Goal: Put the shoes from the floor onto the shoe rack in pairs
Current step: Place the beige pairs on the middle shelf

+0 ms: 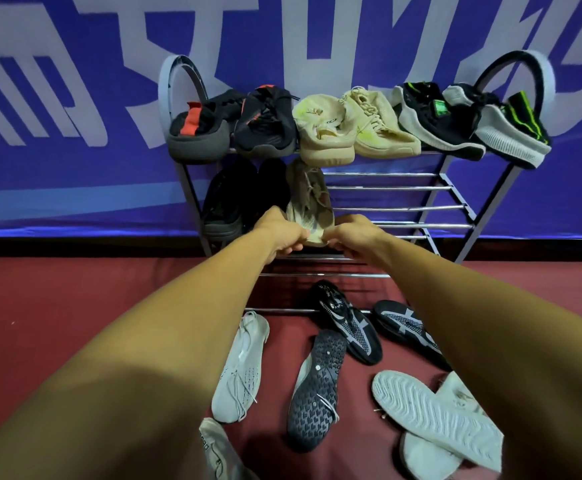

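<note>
A beige knit shoe [310, 199] lies on the middle shelf of the metal shoe rack [403, 207], to the right of a black pair [237, 199]. My left hand [282, 233] and my right hand [355, 237] both pinch its heel end from either side. The top shelf carries a black-and-red pair [234, 123], a cream pair [348, 126] and a black-and-green pair [469, 123]. On the red floor lie a white shoe [241, 368], a sole-up dark shoe [317, 389], two black patterned shoes [348, 323] and white shoes [438, 420] at the right.
Bare chrome bars fill the right part of the middle shelf [389, 188] and the lower shelf [317, 275]. A blue banner wall [75, 98] stands behind the rack. Another pale shoe [216, 448] lies at the bottom edge.
</note>
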